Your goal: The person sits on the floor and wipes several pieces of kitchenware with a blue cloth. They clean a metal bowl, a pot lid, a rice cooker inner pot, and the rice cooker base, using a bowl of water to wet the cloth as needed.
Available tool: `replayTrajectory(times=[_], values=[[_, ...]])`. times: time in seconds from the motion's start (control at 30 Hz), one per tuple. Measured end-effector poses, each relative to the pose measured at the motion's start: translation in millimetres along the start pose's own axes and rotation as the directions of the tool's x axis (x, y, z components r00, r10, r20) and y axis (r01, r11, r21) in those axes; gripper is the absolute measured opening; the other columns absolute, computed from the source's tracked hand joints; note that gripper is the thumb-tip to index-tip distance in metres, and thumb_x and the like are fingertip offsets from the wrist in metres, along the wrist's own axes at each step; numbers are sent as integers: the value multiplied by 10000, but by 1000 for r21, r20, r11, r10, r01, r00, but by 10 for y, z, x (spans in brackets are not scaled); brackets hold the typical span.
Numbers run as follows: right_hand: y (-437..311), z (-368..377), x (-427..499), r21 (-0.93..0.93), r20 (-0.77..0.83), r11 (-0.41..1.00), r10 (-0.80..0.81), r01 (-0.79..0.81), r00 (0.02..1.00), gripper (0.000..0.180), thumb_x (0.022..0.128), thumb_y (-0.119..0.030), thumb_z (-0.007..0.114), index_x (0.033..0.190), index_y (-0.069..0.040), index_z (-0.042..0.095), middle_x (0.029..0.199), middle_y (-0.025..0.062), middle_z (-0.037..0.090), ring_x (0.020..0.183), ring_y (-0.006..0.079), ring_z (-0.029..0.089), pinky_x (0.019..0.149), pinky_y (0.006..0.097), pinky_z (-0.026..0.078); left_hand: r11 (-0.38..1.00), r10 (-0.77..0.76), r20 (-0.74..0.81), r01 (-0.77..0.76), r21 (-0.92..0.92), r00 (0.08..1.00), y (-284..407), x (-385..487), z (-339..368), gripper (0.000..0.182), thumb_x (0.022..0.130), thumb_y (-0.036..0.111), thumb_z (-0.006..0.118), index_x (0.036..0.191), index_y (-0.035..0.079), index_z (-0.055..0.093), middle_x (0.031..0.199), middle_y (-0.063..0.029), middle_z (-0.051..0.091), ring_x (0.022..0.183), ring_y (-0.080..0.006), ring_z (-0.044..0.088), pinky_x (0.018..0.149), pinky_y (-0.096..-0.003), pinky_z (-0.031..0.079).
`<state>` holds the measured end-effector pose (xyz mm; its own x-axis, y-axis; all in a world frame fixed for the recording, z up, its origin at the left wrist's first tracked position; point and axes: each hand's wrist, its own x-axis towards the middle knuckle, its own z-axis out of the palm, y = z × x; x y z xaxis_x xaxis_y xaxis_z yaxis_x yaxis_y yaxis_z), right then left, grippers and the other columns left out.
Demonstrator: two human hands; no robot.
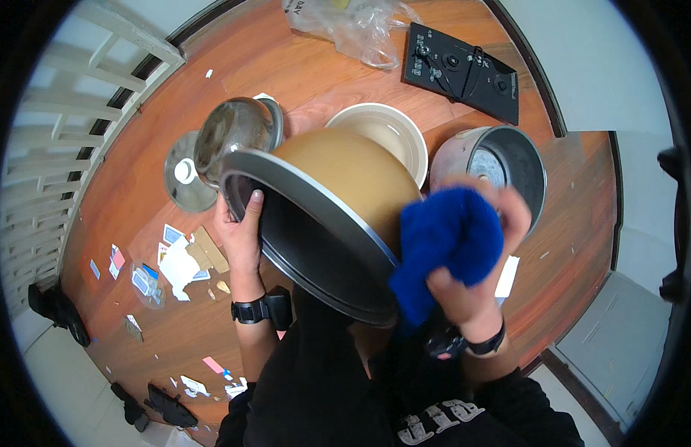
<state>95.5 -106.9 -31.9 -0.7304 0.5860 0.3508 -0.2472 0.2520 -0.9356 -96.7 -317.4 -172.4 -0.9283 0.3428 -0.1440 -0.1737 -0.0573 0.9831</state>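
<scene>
A large gold-coloured pot with a wide dark rim and dark inside (345, 173) is tilted on its side above the floor. My left hand (242, 232) grips its rim at the left, thumb on the inner side. In my right hand (479, 274) is a bunched blue cloth (451, 240), close by the pot's right side; whether the cloth touches the pot I cannot tell. Behind the gold pot are a tilted steel pot (228, 134), a cream basin (396, 131) and a grey-lined pot lying tipped (524, 167). A glass lid with a white knob (181, 187) lies at the left.
A black electronic panel with cables (463, 72) and a clear plastic bag (356, 33) lie on the far floor. Playing cards (147, 285), torn paper (181, 268) and cardboard (206, 248) are scattered left. A white railing (111, 106) borders the left side; black shoes (60, 313) stand near it.
</scene>
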Motion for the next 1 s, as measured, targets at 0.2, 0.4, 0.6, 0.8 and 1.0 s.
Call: replayTrajectory(times=[0.2, 0.4, 0.6, 0.8, 1.0], values=[[286, 292, 752, -236, 430, 966, 203, -107, 880, 508, 868, -303, 771, 1288, -82, 592, 1205, 157, 626, 1115, 325, 612, 994, 421, 476, 920, -106, 344, -39, 389, 933, 256, -97, 226, 415, 787, -145, 735, 1174, -4, 686, 1119, -74, 720, 1048, -166, 676, 949, -303, 539], [216, 187, 430, -282, 496, 952, 254, -123, 830, 440, 865, -275, 746, 1229, -53, 640, 1178, 177, 649, 1088, 382, 613, 968, 449, 479, 958, 7, 322, -99, 271, 947, 179, -120, -29, 412, 760, -219, 639, 1114, -15, 689, 1118, -124, 728, 1063, -233, 713, 958, -331, 558], [101, 15, -356, -163, 397, 968, 244, -193, 885, 590, 739, -124, 800, 1304, -88, 634, 1394, 183, 553, 1261, 391, 516, 1084, 507, 369, 976, -107, -60, 117, 185, 992, 104, -11, -584, 265, 910, 13, 671, 1175, -2, 668, 1111, -112, 721, 966, -209, 706, 880, -327, 567], [216, 393, -637, -38, 310, 979, 203, -201, 929, 672, 753, -131, 820, 1377, -154, 571, 1378, 149, 491, 1234, 370, 487, 1057, 457, 399, 906, -251, -160, 173, -386, 955, 355, -165, -714, 348, 1008, 296, 622, 1249, 45, 614, 1188, -89, 672, 1091, -207, 633, 938, -350, 512], [54, 700, -10, -19, 490, 999, -14, 27, 872, 654, 722, -159, 846, 1329, -173, 603, 1276, 122, 545, 1133, 345, 538, 953, 440, 436, 865, -147, -56, 101, -492, 988, 973, 208, -292, 408, 1010, 350, 594, 1295, 59, 573, 1245, -118, 638, 1175, -245, 596, 1005, -425, 480]])
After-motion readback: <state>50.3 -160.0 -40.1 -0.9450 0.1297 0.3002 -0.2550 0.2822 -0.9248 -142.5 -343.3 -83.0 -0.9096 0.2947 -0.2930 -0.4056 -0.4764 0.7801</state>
